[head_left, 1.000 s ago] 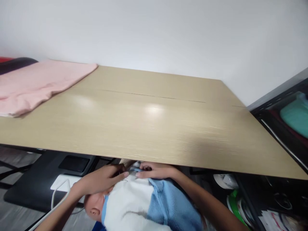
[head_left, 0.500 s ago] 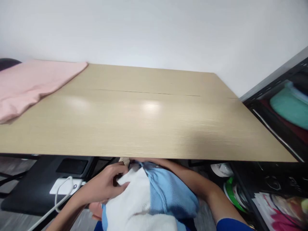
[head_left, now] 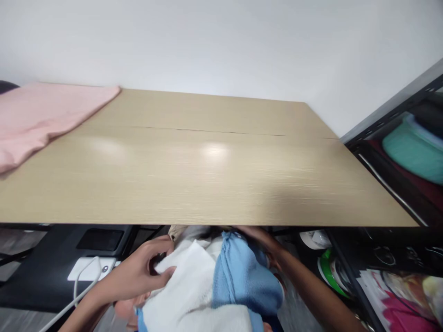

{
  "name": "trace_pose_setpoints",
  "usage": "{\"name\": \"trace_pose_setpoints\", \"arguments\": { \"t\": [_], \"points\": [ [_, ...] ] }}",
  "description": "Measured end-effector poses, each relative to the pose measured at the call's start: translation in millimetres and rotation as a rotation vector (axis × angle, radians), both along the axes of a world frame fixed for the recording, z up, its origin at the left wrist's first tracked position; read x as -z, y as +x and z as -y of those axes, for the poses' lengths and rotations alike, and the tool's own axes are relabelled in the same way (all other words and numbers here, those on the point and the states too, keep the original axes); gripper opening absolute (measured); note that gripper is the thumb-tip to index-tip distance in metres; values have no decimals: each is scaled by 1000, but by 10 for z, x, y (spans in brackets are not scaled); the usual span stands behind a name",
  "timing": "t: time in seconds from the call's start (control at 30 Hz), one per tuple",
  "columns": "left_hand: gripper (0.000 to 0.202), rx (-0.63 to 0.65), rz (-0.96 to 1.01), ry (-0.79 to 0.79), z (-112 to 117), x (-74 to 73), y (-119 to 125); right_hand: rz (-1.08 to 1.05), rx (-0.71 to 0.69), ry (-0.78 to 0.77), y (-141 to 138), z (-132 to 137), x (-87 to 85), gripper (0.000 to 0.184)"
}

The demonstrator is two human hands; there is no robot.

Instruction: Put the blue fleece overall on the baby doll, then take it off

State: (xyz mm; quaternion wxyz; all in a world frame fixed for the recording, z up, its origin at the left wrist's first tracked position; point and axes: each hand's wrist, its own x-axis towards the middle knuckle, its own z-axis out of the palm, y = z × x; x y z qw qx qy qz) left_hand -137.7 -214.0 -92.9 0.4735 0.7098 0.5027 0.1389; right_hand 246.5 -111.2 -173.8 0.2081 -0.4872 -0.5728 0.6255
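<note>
A soft, fleecy white and blue cloth [head_left: 188, 281] lies bunched in my lap, below the table's front edge. With thumb and fingers, my left hand [head_left: 150, 265] grips its white part on the left side. My right hand [head_left: 258, 235] reaches behind the blue part, just under the table edge. Its fingers are mostly hidden by the cloth and the tabletop, so their hold cannot be made out. Whether the cloth is a towel or a garment does not show.
The wooden table [head_left: 207, 184] spans the view, with a pink cloth [head_left: 51, 113] at its left. Below left, a black surface [head_left: 41, 272] carries a dark phone-like slab [head_left: 100, 240], a white device [head_left: 92, 269] and a cable. Right stand shelves with a teal item [head_left: 415, 150] and a green roll [head_left: 330, 272].
My right hand has shifted right along the blue part, and its forearm has swung outward. The white part now shows a raised fold. My left hand keeps its grip, slightly lower left.
</note>
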Motion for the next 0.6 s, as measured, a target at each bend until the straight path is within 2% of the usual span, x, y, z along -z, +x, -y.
{"name": "trace_pose_setpoints", "arguments": {
  "t": [0.17, 0.23, 0.3, 0.4, 0.47, 0.53, 0.6],
  "points": [
    [22, -55, -6, -7, 36, -26, 8, 49, 52, -134, 215, 272, -55, 55],
    [25, -66, -18, -33, 41, -3, 1, 57, 43, -130, 337, 397, -111, 59],
    [28, -71, -19, -69, 35, 35, -9, 196, 71, -46, 479, 556, -196, 60],
    [31, -73, -2, -123, 16, 74, -17, 607, 192, 135, 634, 871, -350, 54],
    [32, -77, 5, -136, 2, 63, -8, 816, 147, 156, 635, 1083, -430, 53],
    [33, -84, 0, -125, -11, 25, 11, 866, 79, 78, 546, 1238, -459, 59],
    [34, -98, -11, -108, -20, -24, 35, 835, 94, 28, 409, 1303, -427, 61]
  ]
}}
